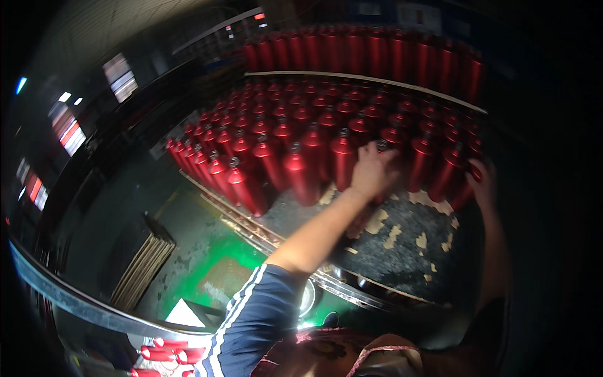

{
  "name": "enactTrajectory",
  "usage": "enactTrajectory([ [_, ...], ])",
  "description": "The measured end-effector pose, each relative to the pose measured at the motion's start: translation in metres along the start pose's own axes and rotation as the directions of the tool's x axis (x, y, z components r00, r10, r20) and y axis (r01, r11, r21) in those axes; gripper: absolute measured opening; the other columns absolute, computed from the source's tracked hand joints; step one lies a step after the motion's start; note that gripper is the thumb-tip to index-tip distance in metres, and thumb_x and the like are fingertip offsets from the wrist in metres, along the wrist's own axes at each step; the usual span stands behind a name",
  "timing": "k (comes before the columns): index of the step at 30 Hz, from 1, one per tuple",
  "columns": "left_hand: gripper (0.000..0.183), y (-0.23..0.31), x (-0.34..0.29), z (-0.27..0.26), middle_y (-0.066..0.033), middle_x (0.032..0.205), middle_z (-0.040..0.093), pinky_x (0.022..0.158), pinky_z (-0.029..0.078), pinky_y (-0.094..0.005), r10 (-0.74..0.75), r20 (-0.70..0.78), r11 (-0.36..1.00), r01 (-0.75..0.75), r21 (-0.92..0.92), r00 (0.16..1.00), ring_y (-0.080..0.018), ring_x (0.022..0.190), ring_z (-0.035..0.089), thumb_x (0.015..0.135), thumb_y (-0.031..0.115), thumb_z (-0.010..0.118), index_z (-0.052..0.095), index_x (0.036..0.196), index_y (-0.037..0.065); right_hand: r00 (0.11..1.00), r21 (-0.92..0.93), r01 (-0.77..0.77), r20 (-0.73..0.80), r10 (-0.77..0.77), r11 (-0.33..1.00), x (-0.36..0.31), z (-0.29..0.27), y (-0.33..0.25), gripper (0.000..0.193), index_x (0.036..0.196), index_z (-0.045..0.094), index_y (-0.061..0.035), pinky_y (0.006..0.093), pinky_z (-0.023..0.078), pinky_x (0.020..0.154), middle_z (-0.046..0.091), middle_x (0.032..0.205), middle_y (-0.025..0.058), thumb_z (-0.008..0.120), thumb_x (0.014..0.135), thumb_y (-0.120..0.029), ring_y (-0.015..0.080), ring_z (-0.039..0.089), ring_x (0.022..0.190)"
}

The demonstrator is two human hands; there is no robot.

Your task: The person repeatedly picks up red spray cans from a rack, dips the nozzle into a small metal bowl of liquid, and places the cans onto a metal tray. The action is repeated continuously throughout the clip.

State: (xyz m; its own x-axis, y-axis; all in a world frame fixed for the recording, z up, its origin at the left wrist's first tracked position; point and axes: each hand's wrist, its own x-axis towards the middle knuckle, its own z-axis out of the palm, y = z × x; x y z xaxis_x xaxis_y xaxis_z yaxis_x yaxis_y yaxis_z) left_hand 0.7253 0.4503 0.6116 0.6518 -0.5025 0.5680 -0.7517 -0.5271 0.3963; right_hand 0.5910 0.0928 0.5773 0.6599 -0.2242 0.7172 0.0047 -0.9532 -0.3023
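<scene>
Left hand (375, 171) closed round top of red bottle (382, 146), body below palm; right hand (483, 183) at edge bottle (463, 196), grip unclear.

My left hand (375, 171) hides most of a red bottle (382, 146) toward half past two. The bottom edge chops off other bottles (146, 373) at seven o'clock.

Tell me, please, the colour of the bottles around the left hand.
The bottles around the left hand are shiny red; the head view shows it.
</scene>
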Motion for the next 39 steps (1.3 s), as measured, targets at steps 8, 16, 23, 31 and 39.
enactTrajectory([
  [8,0.044,-0.002,-0.063,-0.024,-0.0148,0.139,0.046,0.101,0.047,-0.0444,0.08,-0.201,0.983,-0.111,-0.146,0.976,-0.038,0.125,0.044,0.072,0.021,0.082,0.071,0.115,0.026,0.885,0.191,-0.415,-0.142,0.443,0.89,-0.111,-0.049,-0.021,0.056,0.145,0.046,-0.0308,0.0613,0.039,0.107,0.028,0.155,0.0121,0.061,0.093,-0.043,0.0388,0.031,0.141],
  [16,0.046,0.017,-0.241,-0.129,-0.0107,0.132,0.059,0.107,0.042,-0.0389,-0.495,-0.383,0.849,0.34,-0.405,0.78,-0.024,0.122,0.055,0.077,0.012,0.074,0.065,0.121,0.001,0.732,0.89,-0.447,0.305,0.609,0.092,-0.186,-0.075,-0.159,0.078,0.15,0.036,-0.0192,0.0677,0.042,0.099,0.028,0.151,0.022,0.058,0.084,-0.055,0.0476,0.033,0.134],
  [23,0.051,-0.068,-0.381,-0.161,-0.008,0.126,0.06,0.091,0.056,-0.0503,-0.893,-0.031,0.018,-0.032,-0.999,0.449,-0.0262,0.114,0.06,0.088,0.038,0.071,0.055,0.131,0.015,0.614,0.512,-0.608,0.788,0.049,-0.606,-0.194,0.008,-0.298,0.05,0.142,0.046,-0.0197,0.0514,0.043,0.105,0.056,0.135,0.0145,0.044,0.099,-0.044,0.0324,0.054,0.124],
  [31,0.053,-0.193,-0.462,-0.095,-0.0115,0.121,0.062,0.075,0.063,-0.0429,-0.734,0.577,-0.673,-0.271,-0.688,0.358,-0.031,0.106,0.063,0.087,0.046,0.069,0.059,0.126,0.011,0.356,-0.005,-0.764,0.83,-0.429,-0.645,-0.22,0.161,-0.43,0.047,0.127,0.056,-0.0039,0.0414,0.061,0.077,0.066,0.115,0.0169,0.064,0.091,-0.033,0.0266,0.068,0.1],
  [39,0.058,-0.274,-0.456,-0.06,-0.0161,0.115,0.065,0.076,0.064,-0.0396,-0.7,0.675,-0.709,-0.34,-0.618,0.232,-0.0355,0.102,0.065,0.083,0.052,0.071,0.062,0.121,0.009,-0.001,-0.383,-0.564,0.886,-0.463,-0.731,-0.229,0.252,-0.489,0.057,0.121,0.06,-0.0083,0.0443,0.061,0.078,0.069,0.111,0.0132,0.053,0.094,-0.058,0.0295,0.068,0.097],
])
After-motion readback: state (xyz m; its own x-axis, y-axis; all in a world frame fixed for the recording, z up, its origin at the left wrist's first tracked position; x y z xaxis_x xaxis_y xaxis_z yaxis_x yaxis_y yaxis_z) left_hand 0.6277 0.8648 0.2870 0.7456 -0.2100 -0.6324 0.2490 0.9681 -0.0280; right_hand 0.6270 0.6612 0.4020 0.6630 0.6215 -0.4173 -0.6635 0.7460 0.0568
